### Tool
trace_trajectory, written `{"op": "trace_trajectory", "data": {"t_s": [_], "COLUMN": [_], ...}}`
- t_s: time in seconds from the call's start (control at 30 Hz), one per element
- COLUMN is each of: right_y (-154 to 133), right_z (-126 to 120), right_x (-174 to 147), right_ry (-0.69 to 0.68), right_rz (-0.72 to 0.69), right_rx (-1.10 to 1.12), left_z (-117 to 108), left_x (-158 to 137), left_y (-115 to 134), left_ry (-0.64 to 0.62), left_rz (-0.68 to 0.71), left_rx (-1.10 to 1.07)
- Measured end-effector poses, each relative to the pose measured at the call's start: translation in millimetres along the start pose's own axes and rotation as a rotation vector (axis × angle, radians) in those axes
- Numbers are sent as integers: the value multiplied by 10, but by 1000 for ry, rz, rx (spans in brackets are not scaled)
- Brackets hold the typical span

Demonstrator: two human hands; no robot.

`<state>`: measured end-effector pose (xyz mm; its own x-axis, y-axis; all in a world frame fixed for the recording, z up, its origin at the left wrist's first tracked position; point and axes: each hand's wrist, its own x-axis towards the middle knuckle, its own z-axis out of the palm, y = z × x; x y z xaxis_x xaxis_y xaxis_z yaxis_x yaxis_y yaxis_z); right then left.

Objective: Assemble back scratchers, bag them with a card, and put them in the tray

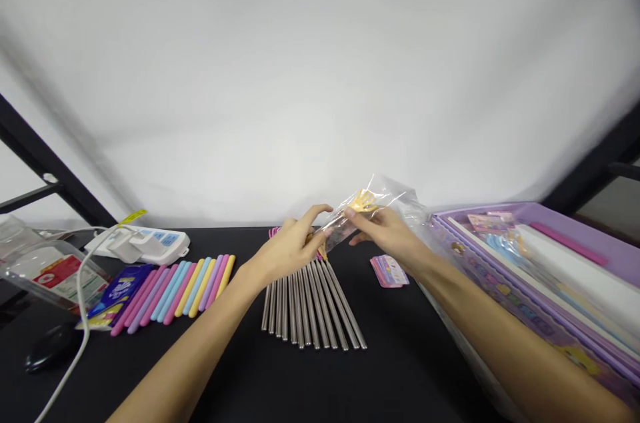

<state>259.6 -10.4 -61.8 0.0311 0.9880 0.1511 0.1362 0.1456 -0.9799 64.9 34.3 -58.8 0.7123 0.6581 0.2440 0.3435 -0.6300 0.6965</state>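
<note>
A clear plastic bag [395, 191] is held up over the table, with a yellow hand-shaped piece [363, 200] showing inside it. My right hand [385, 234] pinches the bag just below that piece. At the bag's left end is my left hand [293, 243], its thumb and fingers closing on the edge; what else they hold is partly hidden. Beneath my left hand, several slim metal rods [310, 306] lie fanned side by side. Their far ends, with some pink and yellow parts, are mostly covered by the hand. A small stack of printed cards [389, 271] lies below my right hand.
Pastel sticks [175, 290] lie in a row at left, beside a blue packet [117, 293], a white power strip [150, 244], a clear plastic jar [50, 270], a white cable [83, 303] and a black mouse [50, 346]. A purple box [500, 210] with bagged items stands at right.
</note>
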Motion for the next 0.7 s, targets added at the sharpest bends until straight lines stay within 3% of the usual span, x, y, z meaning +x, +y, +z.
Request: {"op": "trace_trajectory", "data": {"t_s": [0.13,0.27,0.37,0.5,0.63,0.7], "right_y": [3,-60,-92,-54,20,38], "right_z": [-53,-163,-203,-141,-56,-55], "right_x": [31,27,11,1,11,20], "right_ry": [121,176,158,113,21,31], "right_rz": [-65,-69,-32,-9,-9,-17], "right_rx": [150,287,338,347,304,287], "left_z": [-43,-157,-200,-128,-4,20], "left_x": [5,16,18,33,64,70], "left_y": [-33,-65,-67,-84,-149,-175], "left_ry": [5,-170,-198,-101,92,125], "left_rz": [-58,-44,-79,-139,-232,-267], "left_rx": [-65,-430,-699,-837,-656,-611]}}
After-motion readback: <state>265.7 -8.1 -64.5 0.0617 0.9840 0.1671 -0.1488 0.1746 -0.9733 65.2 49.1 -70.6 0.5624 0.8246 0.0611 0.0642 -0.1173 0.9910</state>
